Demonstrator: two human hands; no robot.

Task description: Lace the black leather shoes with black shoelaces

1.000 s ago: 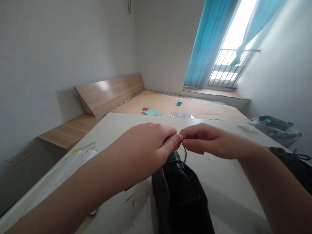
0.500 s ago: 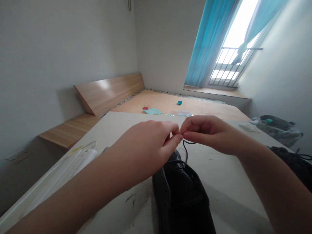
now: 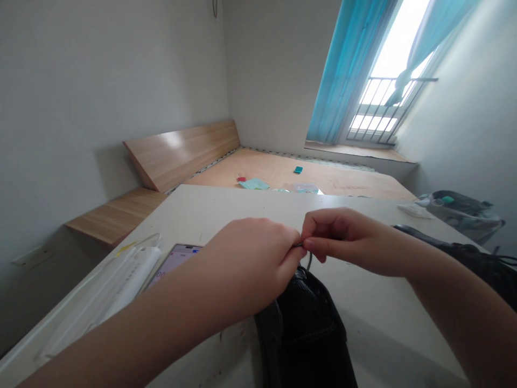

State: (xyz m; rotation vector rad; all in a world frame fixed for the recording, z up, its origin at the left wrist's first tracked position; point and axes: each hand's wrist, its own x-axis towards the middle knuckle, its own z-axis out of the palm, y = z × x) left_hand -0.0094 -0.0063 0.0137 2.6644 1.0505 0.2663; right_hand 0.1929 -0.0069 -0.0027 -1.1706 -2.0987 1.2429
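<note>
A black leather shoe (image 3: 309, 318) stands on the white table (image 3: 218, 202), its heel end toward me. Above its front part my left hand (image 3: 258, 258) is closed in a pinch on a thin dark shoelace (image 3: 298, 245). My right hand (image 3: 343, 231) meets it from the right, thumb and fingertips pinched on the same lace. A short loop of the lace drops below the fingers toward the shoe. The shoe's toe is hidden behind my left hand.
To the left lie a phone (image 3: 172, 261) with its screen lit and a white power strip (image 3: 109, 291) with a cable. A second black shoe (image 3: 456, 253) sits at the right beyond my forearm. Behind the table are a bed board (image 3: 343, 178) and a bin (image 3: 464, 213).
Both hands have come down a little, closer to the shoe, still pinching the lace. More of the phone and of the second shoe now shows.
</note>
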